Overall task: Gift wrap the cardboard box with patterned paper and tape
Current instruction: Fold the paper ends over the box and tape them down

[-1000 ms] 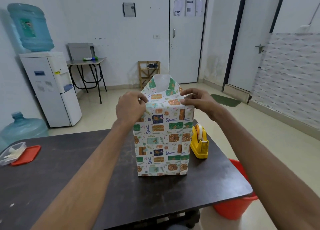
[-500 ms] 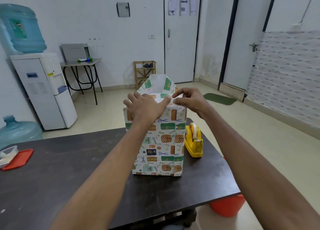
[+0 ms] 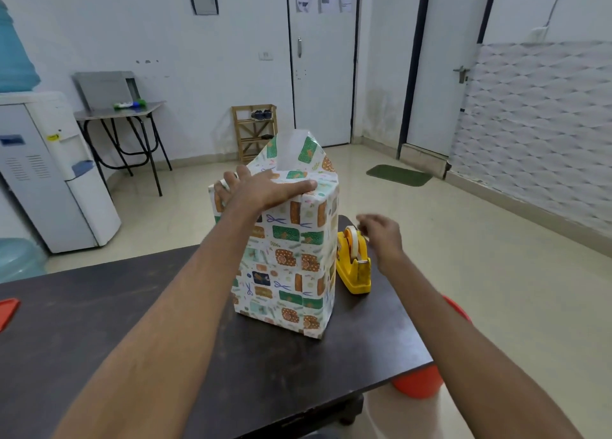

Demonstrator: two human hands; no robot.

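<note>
Right hand (image 3: 381, 236) has left the fold for the tape dispenser (image 3: 354, 268); its grip is blurred, cannot tell. Left hand (image 3: 261, 190), spread flat, pins the paper atop the box (image 3: 288, 266), upright on the table (image 3: 99, 306); taping judged next

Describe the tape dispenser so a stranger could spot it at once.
Start at the dark table, then find the tall gift-wrapped box standing on it. Just right of it sits the tape dispenser, the only solid yellow thing there, holding a pale tape roll.
</note>
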